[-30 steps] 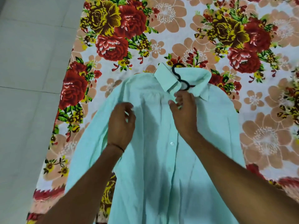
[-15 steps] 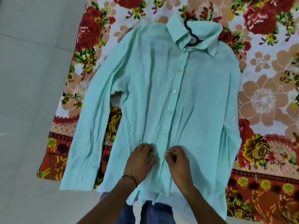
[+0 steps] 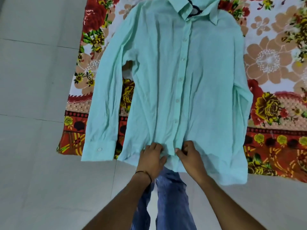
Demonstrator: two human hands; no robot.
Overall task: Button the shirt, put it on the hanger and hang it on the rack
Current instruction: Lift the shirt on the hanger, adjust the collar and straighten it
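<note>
A mint-green long-sleeved shirt [image 3: 196, 83] lies flat, front up, on a floral sheet, its button row running down the middle. A black hanger hook [image 3: 194, 9] shows inside the collar at the top edge. My left hand [image 3: 152, 159] and my right hand [image 3: 191, 156] sit side by side at the shirt's bottom hem, each pinching the fabric on either side of the placket. The rest of the hanger is hidden under the cloth.
The floral sheet [image 3: 274, 60] spreads over a pale tiled floor [image 3: 33, 80], which runs along the left and near side. My legs in blue jeans [image 3: 169, 200] stand below the hem. No rack is in view.
My hands moved from the collar down to the bottom hem, where they stay. The view has tilted down, so the shirt sits higher in frame.
</note>
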